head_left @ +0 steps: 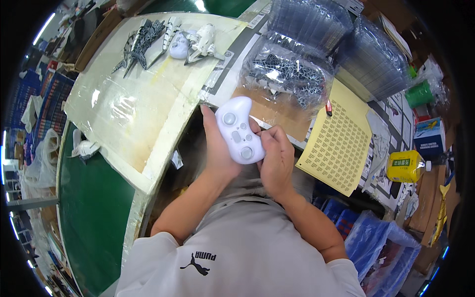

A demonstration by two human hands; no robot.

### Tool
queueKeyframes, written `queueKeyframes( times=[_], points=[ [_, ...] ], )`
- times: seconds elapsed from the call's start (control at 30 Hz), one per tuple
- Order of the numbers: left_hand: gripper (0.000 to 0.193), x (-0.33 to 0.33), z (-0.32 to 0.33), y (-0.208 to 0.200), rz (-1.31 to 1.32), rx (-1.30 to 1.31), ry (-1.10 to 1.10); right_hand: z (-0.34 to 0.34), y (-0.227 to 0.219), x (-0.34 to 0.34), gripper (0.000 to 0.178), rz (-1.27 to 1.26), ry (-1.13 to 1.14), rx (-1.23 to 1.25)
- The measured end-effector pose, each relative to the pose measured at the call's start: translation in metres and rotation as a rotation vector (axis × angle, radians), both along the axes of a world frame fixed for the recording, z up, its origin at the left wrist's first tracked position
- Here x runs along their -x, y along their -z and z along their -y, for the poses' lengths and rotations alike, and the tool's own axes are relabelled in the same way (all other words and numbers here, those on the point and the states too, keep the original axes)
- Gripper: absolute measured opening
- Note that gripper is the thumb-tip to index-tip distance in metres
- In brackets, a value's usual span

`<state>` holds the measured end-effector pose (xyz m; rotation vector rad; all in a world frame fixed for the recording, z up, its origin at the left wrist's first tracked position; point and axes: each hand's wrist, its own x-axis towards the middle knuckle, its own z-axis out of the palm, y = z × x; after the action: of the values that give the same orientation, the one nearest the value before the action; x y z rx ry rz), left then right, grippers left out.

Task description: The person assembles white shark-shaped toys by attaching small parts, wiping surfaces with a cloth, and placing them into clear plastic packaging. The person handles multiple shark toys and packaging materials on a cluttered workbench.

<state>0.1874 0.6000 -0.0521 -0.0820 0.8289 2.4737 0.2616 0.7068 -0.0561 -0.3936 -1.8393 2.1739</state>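
- While both hands meet over the near edge of the workbench, a white game-style controller sits between them, held in the air above the gap in front of the person's chest.
- The left hand wraps the controller's left side from behind, fingers pressed together along its back and reaching up past its top edge.
- The right hand closes on the controller's lower right end, fingers curled and bunched, with the thumb pressing near the round knob at the bottom.
- The controller's face points up at the camera, showing two round sticks and small buttons.
- Just beyond it, on the bench, lies a clear plastic bag filled with small dark parts.
- To the right of the bag rests a yellow printed sheet, with a red pen at its far left corner.
- On the far left part of the bench lie dark toy aircraft pieces and white ones.
- Stacks of clear plastic trays stand far right; a yellow bottle lies at the right.
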Motion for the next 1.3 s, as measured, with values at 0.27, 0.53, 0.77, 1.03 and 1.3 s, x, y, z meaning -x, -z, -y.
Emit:
queueKeyframes(
  times=[0.27, 0.53, 0.77, 1.03, 1.3],
  points=[
    [0.071, 0.008, 0.0, 0.008, -0.025, -0.042, -0.001, -0.017, -0.016, -0.01, 0.032, -0.027, 0.0, 0.017],
    [0.064, 0.003, 0.001, 0.011, -0.179, -0.066, 0.171, -0.042, -0.04, 0.012, 0.02, -0.183, -0.076, -0.448],
    [0.055, -0.011, -0.022, 0.008, -0.071, 0.051, 0.241, -0.05, -0.026, 0.011, 0.029, -0.098, -0.055, 0.269],
    [0.025, -0.022, 0.002, -0.036, -1.122, 0.984, -0.136, -0.037, 0.01, -0.021, 0.04, -0.119, 0.011, -0.017],
    [0.076, 0.124, 0.366, -0.067, -0.878, 2.871, 0.389, -0.039, -0.005, -0.025, 0.047, 0.032, -0.177, 0.157]
  ],
)
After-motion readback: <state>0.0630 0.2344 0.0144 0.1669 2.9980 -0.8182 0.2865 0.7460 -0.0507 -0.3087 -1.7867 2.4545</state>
